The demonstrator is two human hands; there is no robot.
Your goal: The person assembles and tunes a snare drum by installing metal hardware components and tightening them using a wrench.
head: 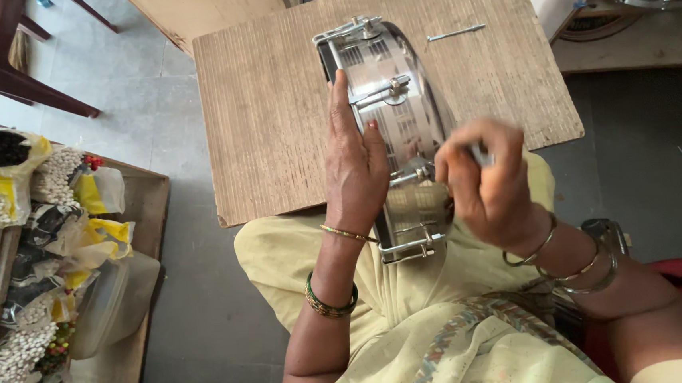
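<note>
Drum (386, 92) of shiny metal, standing on its edge at the near edge of the wooden board (271, 100) and reaching down onto the person's lap. Left hand (353, 163) lies flat against the drum's side, fingers extended; right hand (488, 177), blurred, is clenched around a small metal tool (480, 155) just beside the drum's rim. Loose metal rod (455, 32) lies near the board's far right corner, and bags of small parts (32, 237) fill a tray left of the board.
</note>
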